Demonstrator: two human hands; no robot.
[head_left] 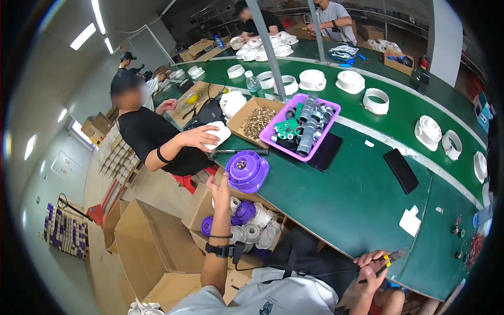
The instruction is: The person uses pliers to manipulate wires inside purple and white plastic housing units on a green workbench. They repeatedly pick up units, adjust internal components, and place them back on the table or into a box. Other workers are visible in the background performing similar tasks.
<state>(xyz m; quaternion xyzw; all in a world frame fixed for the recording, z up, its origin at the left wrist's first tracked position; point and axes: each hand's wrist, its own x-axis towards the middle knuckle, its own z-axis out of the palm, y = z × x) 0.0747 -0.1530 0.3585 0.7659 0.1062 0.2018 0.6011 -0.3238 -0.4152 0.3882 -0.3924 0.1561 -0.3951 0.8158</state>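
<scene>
My left hand grips the near edge of a round purple plastic housing at the edge of the green table. Metal parts show in the middle of the housing. At the lower right, by the table's front edge, my right hand is closed round pliers with black and yellow handles, jaws pointing away to the right. Below my left forearm stands a cardboard box of purple and white housings.
A purple tray holds cylinders and green circuit boards. Beside it are a carton of small brass-coloured parts, a hammer and a black phone. White housings line the green conveyor. A co-worker's hand holds a white part at left.
</scene>
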